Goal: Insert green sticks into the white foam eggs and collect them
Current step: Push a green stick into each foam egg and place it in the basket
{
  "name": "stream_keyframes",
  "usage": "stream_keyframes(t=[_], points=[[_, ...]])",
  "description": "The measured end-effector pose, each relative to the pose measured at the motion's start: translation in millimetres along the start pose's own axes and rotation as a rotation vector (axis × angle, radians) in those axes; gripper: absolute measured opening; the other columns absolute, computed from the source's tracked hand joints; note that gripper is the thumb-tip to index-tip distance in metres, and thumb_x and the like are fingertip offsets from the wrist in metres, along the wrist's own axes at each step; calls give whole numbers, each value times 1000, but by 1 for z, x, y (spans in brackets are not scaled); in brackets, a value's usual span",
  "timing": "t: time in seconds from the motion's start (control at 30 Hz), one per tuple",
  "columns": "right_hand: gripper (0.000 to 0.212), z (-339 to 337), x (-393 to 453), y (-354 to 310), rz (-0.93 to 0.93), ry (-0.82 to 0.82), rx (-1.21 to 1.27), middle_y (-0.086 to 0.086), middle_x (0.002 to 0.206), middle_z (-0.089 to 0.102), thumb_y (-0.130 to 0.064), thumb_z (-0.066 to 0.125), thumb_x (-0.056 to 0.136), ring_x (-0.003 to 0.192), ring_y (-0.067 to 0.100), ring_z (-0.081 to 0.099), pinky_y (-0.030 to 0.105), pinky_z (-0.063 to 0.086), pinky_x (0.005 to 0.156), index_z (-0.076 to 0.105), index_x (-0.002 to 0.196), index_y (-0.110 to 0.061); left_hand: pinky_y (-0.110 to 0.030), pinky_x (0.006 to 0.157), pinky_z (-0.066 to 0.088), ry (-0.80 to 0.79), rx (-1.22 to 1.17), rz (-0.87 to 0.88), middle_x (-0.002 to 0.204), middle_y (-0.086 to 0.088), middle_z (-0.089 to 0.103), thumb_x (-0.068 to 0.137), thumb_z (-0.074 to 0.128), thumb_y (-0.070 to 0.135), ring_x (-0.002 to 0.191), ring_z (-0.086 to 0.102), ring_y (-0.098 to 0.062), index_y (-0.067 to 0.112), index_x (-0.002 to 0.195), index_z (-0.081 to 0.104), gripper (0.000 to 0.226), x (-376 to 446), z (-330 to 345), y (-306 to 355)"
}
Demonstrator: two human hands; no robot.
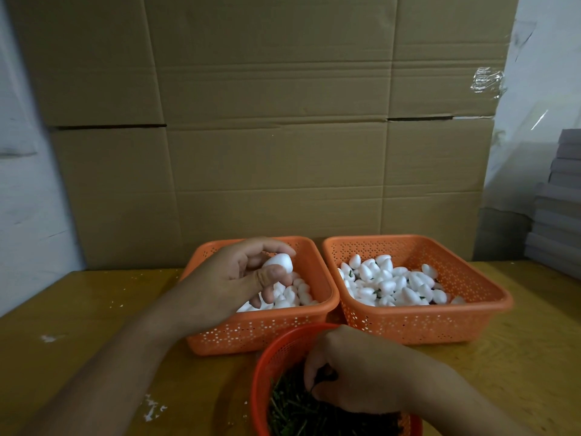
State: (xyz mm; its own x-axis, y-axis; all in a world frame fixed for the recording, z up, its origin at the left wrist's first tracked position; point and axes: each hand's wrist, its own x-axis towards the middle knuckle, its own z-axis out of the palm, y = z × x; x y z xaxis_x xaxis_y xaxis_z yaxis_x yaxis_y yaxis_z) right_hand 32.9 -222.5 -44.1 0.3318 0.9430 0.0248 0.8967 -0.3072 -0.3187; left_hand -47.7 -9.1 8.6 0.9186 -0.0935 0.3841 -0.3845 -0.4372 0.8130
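My left hand [234, 272] hovers over the left orange basket [261, 332] and pinches one white foam egg [279, 262] between thumb and fingers. Plain white foam eggs [292, 295] fill that basket beneath it. The right orange basket [421, 322] holds several eggs with green sticks [390, 284] in them. My right hand [355, 369] reaches down into the round red basket [267, 366] of loose green sticks [292, 410], its fingers curled among them. Whether it grips a stick is hidden.
The baskets stand on a yellow wooden table [94, 325] strewn with white foam crumbs [152, 407]. A wall of brown cardboard boxes [267, 121] rises right behind. A stack of grey boards [559, 199] sits at the far right.
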Motion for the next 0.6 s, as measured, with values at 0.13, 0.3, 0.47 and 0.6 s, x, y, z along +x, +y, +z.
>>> stream_keyframes(t=[0.13, 0.3, 0.47, 0.6], points=[[17, -2, -1, -3, -22, 42, -14, -10, 94, 71, -18, 56, 85, 85, 4, 63, 25, 53, 78, 72, 92, -20, -23, 67, 55, -14, -38, 4, 103, -11, 73, 87, 68, 33, 76, 68, -12, 34, 112, 66, 25, -1, -1, 1], [12, -4, -1, -7, -24, 71, 16, -10, 86, 69, -17, 56, 84, 78, 5, 62, 20, 51, 70, 67, 84, -21, -28, 73, 58, 14, -21, 18, 115, 2, 71, 86, 72, 26, 88, 72, -17, 36, 111, 66, 28, -1, -2, 2], [10, -3, -1, -7, -1, 149, 32, -17, 91, 65, -30, 60, 89, 83, 0, 59, 15, 48, 73, 66, 95, -26, -37, 84, 58, -1, -28, 11, 122, 2, 71, 86, 73, 15, 100, 72, -22, 27, 104, 63, 24, -1, -3, 4], [10, -3, -1, -8, -5, 198, 23, -19, 88, 60, -32, 61, 88, 79, -4, 55, 7, 40, 67, 65, 95, -27, -40, 89, 57, -15, -47, 14, 124, 3, 71, 84, 74, 15, 101, 72, -22, 22, 101, 59, 23, -2, -2, 5]])
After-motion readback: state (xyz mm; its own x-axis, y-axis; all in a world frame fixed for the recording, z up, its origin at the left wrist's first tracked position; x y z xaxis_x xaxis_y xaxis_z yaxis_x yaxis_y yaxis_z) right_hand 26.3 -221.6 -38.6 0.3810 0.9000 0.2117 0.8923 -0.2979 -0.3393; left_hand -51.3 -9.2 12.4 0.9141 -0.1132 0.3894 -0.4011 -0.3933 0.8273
